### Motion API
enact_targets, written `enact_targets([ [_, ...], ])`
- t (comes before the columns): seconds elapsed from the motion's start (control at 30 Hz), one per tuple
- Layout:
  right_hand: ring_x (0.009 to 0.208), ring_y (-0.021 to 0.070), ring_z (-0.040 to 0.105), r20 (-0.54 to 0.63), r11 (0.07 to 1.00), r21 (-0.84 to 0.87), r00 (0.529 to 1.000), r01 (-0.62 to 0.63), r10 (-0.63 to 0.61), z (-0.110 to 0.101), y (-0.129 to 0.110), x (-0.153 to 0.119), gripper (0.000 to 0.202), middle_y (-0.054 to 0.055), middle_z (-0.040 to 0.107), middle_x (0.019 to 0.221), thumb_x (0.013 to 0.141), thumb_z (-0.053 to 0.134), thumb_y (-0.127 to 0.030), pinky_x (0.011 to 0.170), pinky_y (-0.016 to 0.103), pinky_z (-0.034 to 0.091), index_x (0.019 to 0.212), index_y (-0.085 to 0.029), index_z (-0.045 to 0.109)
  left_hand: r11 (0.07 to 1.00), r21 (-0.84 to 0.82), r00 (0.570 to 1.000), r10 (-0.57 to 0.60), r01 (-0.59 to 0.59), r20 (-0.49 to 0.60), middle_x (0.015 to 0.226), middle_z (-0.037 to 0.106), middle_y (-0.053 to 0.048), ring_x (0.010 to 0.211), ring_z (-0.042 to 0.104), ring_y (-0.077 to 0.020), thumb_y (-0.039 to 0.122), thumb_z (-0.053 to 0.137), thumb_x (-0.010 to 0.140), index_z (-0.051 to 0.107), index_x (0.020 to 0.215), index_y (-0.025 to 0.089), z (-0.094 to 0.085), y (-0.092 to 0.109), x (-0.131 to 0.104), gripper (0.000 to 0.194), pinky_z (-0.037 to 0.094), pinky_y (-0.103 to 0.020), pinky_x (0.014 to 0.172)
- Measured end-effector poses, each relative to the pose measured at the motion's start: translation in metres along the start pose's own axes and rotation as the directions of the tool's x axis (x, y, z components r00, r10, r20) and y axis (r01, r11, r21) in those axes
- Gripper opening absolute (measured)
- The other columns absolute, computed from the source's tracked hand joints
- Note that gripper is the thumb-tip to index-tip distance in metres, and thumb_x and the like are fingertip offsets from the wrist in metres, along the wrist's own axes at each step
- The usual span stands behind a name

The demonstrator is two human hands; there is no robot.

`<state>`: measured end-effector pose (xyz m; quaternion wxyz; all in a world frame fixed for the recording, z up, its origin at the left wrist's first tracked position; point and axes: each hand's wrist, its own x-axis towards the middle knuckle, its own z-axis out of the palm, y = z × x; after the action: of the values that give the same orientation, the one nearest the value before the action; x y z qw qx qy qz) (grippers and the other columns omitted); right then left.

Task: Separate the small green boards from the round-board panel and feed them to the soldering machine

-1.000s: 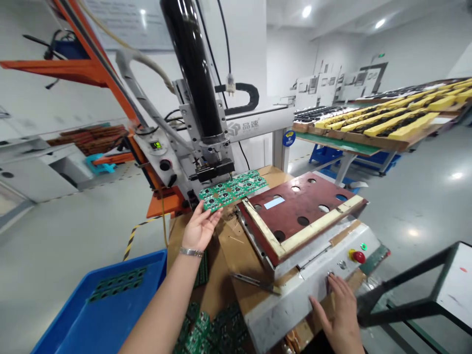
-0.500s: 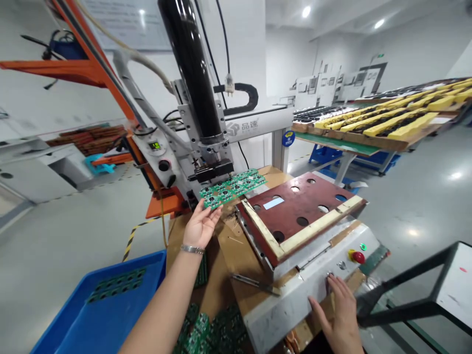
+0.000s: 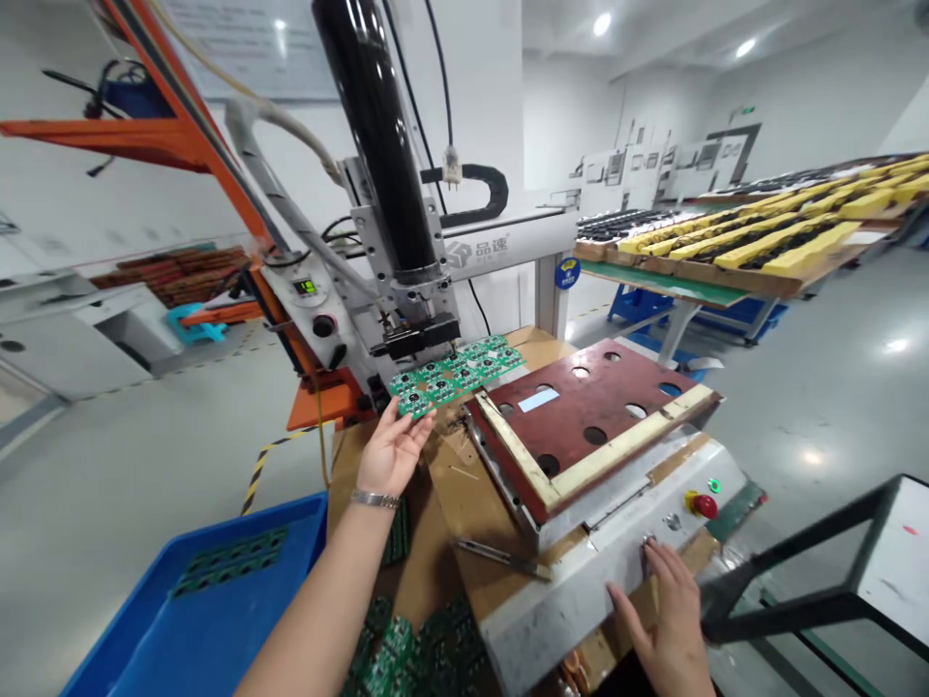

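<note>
My left hand (image 3: 396, 447) pinches the near left end of a green circuit board panel (image 3: 457, 373), which lies under the black head of the machine (image 3: 417, 334). My right hand (image 3: 664, 605) rests with its fingers apart on the front edge of the machine's metal base (image 3: 573, 581), near a button; it holds nothing. Between and beyond the hands, a dark red plate (image 3: 573, 416) with round holes and pale edge strips sits on the base. A light blue label (image 3: 538, 400) lies on that plate.
At lower left stands a blue bin (image 3: 218, 639) with a board panel inside. More green boards (image 3: 406, 658) lie at the bottom centre. A cutter knife (image 3: 500, 559) is on the base. A red emergency button (image 3: 703, 504) sits at its right. A black-framed stand (image 3: 813, 600) is at right.
My left hand and the held end of the board panel have shifted slightly left and towards me. My right hand has stayed in place.
</note>
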<state>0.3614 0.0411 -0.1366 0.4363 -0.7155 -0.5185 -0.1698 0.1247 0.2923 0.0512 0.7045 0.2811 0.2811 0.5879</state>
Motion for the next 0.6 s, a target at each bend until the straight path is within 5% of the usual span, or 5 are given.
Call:
enact_targets([
  [0.6, 0.115, 0.0353, 0.045, -0.006, 1.0, -0.021, 1.0, 0.019, -0.019, 0.001, 0.001, -0.001, 0.061, 0.018, 0.048, 0.12, 0.083, 0.05, -0.051, 0.091, 0.058, 0.041, 0.13, -0.015, 0.037, 0.999, 0.042, 0.999, 0.034, -0.033, -0.017, 0.083, 0.073, -0.003, 0.081, 0.069, -0.0183, -0.002, 0.047, 0.077, 0.064, 0.09, 0.023, -0.03, 0.009, -0.016, 0.033, 0.055, -0.028, 0.07],
])
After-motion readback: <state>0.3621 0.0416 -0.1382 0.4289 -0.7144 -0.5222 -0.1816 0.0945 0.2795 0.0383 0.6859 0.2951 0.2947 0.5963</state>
